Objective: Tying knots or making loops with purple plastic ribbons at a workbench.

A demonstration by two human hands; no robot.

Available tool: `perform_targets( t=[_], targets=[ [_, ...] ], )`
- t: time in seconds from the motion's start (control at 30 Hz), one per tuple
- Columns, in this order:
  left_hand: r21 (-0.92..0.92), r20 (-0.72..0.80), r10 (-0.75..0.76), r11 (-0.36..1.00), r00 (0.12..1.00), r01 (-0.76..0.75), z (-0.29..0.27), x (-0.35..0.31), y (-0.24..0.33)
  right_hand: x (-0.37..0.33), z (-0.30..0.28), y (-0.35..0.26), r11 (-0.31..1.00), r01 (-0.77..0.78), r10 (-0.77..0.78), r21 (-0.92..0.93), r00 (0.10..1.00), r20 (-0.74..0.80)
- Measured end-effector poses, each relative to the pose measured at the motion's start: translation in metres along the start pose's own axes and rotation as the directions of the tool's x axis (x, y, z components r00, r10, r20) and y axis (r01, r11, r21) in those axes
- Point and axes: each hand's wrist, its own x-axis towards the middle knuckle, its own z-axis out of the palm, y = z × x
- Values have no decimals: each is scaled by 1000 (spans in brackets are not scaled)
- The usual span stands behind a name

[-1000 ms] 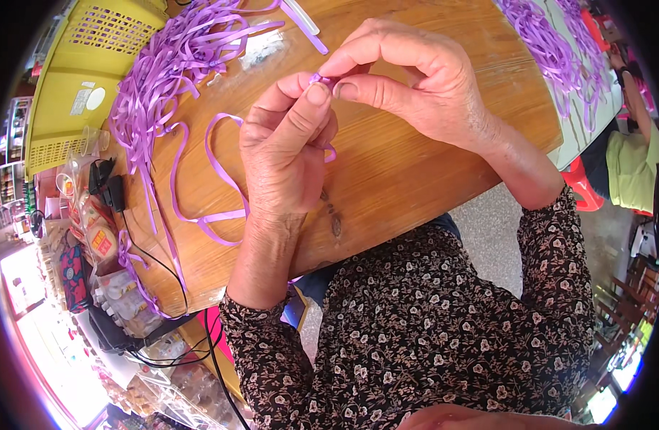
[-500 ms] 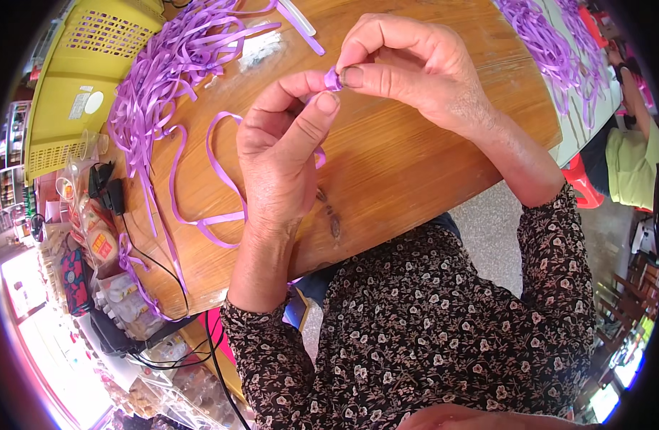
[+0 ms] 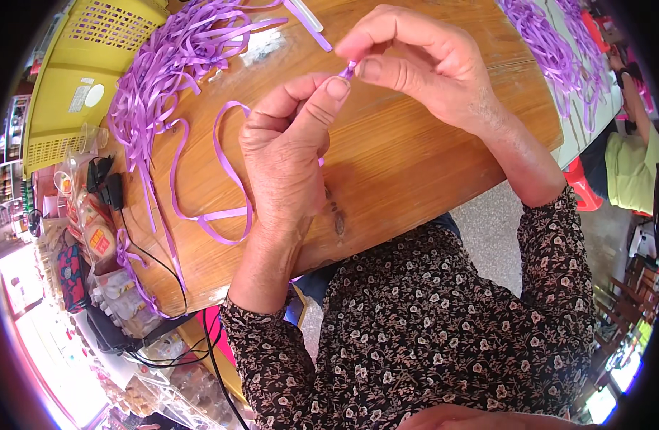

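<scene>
A small folded or knotted piece of purple ribbon (image 3: 349, 70) is held up over the wooden table (image 3: 415, 158). My left hand (image 3: 290, 147) pinches it between thumb and forefinger. From the other side, my right hand (image 3: 430, 72) grips its upper end at the thumb tip, the forefinger arched above. The fingers partly hide how the ribbon is folded. A loose purple strand (image 3: 236, 172) curves over the tabletop beside my left wrist, and a bit of ribbon shows by my left palm.
A tangled heap of purple ribbons (image 3: 179, 64) lies at the far left, against a yellow plastic basket (image 3: 50, 93). More ribbons (image 3: 541, 43) hang at the far right. Black cables (image 3: 154, 256) and bagged goods (image 3: 121, 294) crowd the left edge. Another person's arm (image 3: 634, 100) shows at right.
Both hands have shifted slightly up and right with the ribbon piece. My right forefinger has lifted a little, and the loose strand on the table has moved slightly right.
</scene>
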Motion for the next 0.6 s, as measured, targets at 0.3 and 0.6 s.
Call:
perform_targets(
  t=[0.3, 0.6],
  targets=[
    [32, 29, -33, 999, 999, 32, 3, 2, -1, 3, -4, -4, 804, 436, -414, -403, 899, 145],
    [216, -37, 72, 974, 997, -62, -6, 8, -4, 10, -17, -4, 700, 421, -355, -577, 906, 231]
  ],
)
